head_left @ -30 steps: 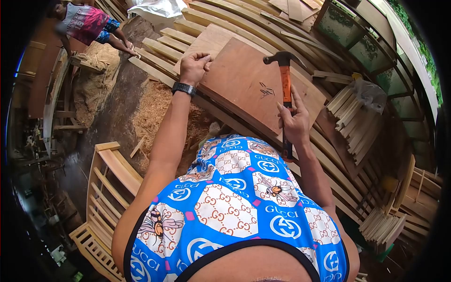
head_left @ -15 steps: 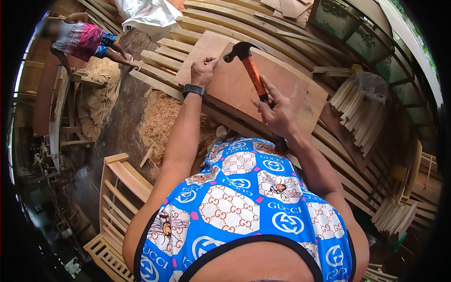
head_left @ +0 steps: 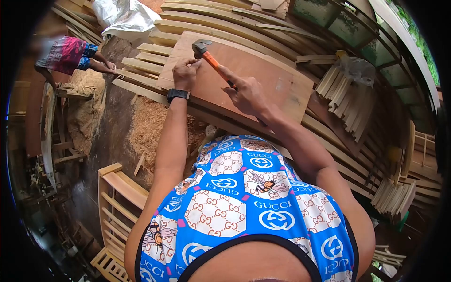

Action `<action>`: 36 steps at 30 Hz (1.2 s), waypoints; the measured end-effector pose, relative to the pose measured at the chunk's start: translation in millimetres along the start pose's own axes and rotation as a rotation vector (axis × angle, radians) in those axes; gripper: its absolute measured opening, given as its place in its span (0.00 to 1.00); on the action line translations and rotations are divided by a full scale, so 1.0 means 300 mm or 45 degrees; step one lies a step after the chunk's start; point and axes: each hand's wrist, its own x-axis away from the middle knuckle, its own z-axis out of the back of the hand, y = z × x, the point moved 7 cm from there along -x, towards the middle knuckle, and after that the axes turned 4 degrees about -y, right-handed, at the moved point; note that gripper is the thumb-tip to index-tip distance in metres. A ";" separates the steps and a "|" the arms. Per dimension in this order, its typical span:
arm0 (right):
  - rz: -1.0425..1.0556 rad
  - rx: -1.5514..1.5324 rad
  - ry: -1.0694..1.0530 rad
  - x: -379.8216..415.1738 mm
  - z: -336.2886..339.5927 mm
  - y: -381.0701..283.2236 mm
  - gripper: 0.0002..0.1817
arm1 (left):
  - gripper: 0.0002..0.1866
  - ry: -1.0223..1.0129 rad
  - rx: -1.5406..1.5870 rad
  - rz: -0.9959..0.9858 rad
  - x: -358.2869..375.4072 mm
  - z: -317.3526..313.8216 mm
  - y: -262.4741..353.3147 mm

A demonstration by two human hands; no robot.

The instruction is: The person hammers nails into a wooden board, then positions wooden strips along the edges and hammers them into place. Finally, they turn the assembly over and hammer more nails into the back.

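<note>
My right hand (head_left: 245, 95) grips a claw hammer (head_left: 211, 59) by its orange and black handle. The hammer's metal head is up by my left hand (head_left: 186, 74), over the far left part of a flat plywood board (head_left: 263, 77). My left hand is closed at the board's left end, thumb and fingers pressed together. Whatever it may pinch is too small or hidden to make out. A dark watch (head_left: 178, 95) is on the left wrist.
Long wooden strips (head_left: 225, 21) lie under and beyond the board. Bundled slats (head_left: 345, 96) stand at right, partly under clear plastic. Sawdust (head_left: 152, 127) covers floor at left, near a slatted wooden frame (head_left: 124, 188). Another person (head_left: 70, 54) bends at a workpiece, upper left.
The hammer has swung down and left, its head now close to my left hand. My left hand stays closed on the board. The whole view has shifted slightly.
</note>
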 end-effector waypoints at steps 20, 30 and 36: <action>0.266 -0.102 0.280 0.043 0.110 -0.105 0.38 | 0.19 0.004 0.111 -0.053 0.011 -0.004 -0.003; -0.084 0.100 -0.048 -0.011 0.003 -0.036 0.35 | 0.28 0.192 0.129 0.092 0.020 0.024 -0.015; 0.231 -0.187 0.402 0.064 0.025 -0.072 0.35 | 0.26 0.205 0.172 0.112 0.016 0.011 -0.023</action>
